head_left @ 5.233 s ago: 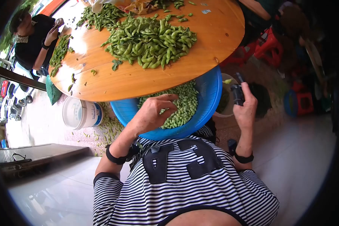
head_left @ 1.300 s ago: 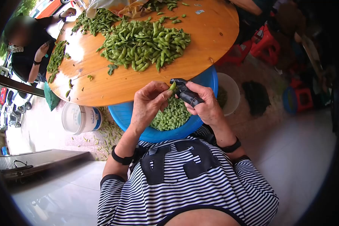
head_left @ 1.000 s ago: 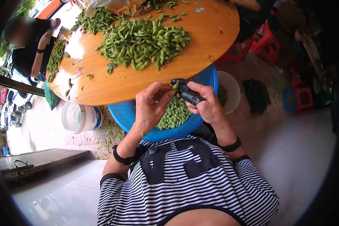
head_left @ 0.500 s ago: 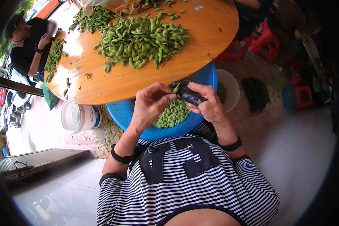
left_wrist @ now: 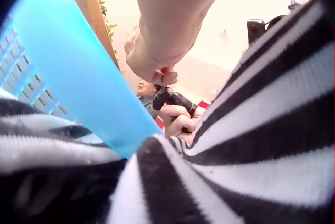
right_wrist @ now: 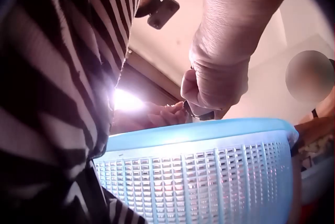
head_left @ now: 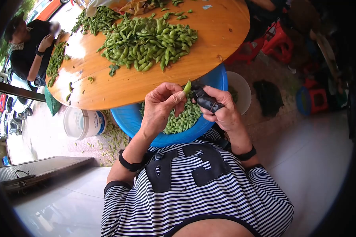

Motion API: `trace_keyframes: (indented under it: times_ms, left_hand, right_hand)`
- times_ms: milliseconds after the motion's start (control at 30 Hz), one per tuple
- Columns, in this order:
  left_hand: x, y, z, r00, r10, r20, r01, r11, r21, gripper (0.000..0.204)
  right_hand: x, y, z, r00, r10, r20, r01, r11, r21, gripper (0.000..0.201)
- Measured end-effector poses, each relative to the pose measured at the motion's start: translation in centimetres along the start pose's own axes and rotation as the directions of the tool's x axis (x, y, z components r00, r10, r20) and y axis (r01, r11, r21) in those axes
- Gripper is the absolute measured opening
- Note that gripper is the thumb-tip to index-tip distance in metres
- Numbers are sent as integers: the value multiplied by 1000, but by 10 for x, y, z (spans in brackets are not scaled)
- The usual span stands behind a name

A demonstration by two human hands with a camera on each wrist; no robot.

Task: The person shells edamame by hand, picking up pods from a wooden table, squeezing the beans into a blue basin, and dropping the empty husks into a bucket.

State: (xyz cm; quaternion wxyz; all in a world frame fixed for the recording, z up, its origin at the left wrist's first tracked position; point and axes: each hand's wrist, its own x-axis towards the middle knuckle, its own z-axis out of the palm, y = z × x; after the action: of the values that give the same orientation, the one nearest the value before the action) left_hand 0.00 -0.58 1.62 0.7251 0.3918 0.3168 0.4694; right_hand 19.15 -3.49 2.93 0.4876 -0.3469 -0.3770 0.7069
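Note:
In the head view, my left hand [head_left: 160, 103] pinches a green edamame pod [head_left: 187, 87] between thumb and fingers over the basket. The right hand [head_left: 225, 108] is curled close beside it. Its thumb tip and index finger [head_left: 205, 99] wear shiny black coverings, one with a thin band, and the covered tips press at the pod's side. Below, a blue plastic basket [head_left: 124, 125] holds many shelled green beans [head_left: 184, 120]. The left wrist view shows the black coverings [left_wrist: 183, 103] near the left fingers; the right wrist view hides the pod behind the basket rim [right_wrist: 199, 127].
A heap of pods [head_left: 150, 43] lies on the round wooden table [head_left: 209, 51], whose edge overhangs the basket. White buckets [head_left: 77, 123] [head_left: 243, 94] stand on either side. Another person [head_left: 31, 47] sits at the far left. Red stools [head_left: 279, 43] stand at right.
Five seconds ago the hands were apart, the left over the beans, a pod beside the right. They have since come together at a pod, which now stands more upright and higher.

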Motion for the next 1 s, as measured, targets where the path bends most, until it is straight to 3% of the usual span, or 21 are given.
trace_keyframes:
  times_ms: [267,333,500,567,633,667,733,800,867,900,967,1000]
  left_hand:
    - [-3,-2,1,998,59,-19,-54,979,196,6]
    - [-3,-3,3,990,134,-48,-117,957,265,7]
    - [-4,-6,4,983,185,-2,-176,937,303,8]
    - [-3,-6,1,979,202,23,-199,932,303,9]
    - [0,-1,-7,985,-72,154,89,991,-100,10]
    - [2,-3,-12,985,-73,155,89,991,-101,10]
    - [6,-8,-19,928,-183,323,303,876,-376,10]
    - [5,-7,-14,935,-194,297,298,884,-361,9]
    - [1,-5,-1,990,-108,88,117,987,-111,11]
    - [0,-7,2,991,-107,86,116,987,-111,11]
    - [-1,-12,6,998,69,-11,-66,985,161,15]
    - [-2,-11,4,998,69,-12,-66,985,160,15]
  right_hand:
    - [0,-1,4,1000,9,21,-8,1000,-30,30]
    - [-1,-1,4,1000,17,24,-16,999,-31,29]
    - [3,9,-4,999,23,36,-21,997,-77,29]
    - [4,12,-8,997,3,81,-13,993,118,28]
    - [1,9,-4,996,31,81,-46,979,198,28]
    - [0,8,-3,995,57,83,-78,958,275,28]
    - [2,13,-6,995,57,85,-80,954,290,29]
    - [5,18,-10,994,59,89,-83,949,305,30]
    - [6,22,-13,993,-47,109,40,997,66,33]
    - [5,21,-10,993,-46,111,39,997,67,33]
    - [1,17,-1,998,-67,20,70,983,-171,32]
    - [0,15,2,998,-66,21,68,983,-171,32]
